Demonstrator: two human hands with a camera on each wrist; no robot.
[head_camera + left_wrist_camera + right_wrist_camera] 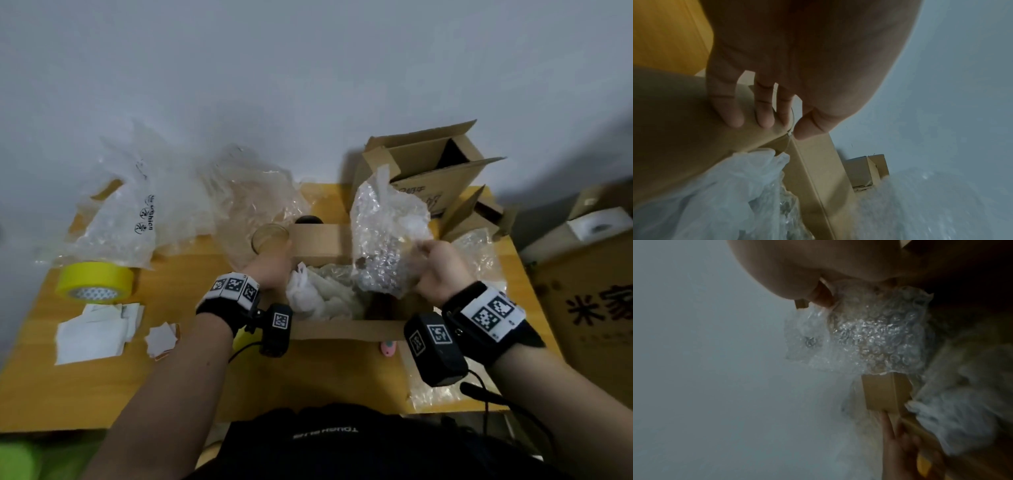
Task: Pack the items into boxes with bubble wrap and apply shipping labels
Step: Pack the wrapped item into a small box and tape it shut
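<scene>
An open cardboard box [342,329] stands at the middle of the yellow table, with white wrapped items [318,294] lying inside it. My left hand [270,270] rests at the box's left corner. In the left wrist view its fingers [764,113] lie straight across the left flap [694,129] and the thumb touches the back flap's edge. My right hand [435,267] pinches a bubble-wrapped bundle [387,233] by its right side and holds it upright over the box. What is inside the bundle [879,331] cannot be made out.
A yellow tape roll [94,281] and loose white label papers [92,332] lie front left. Crumpled bubble-wrap sheets [164,198] fill the back left, beside a glass jar [270,236]. Another open box [428,171] stands back right. A large carton [589,291] sits off the table's right edge.
</scene>
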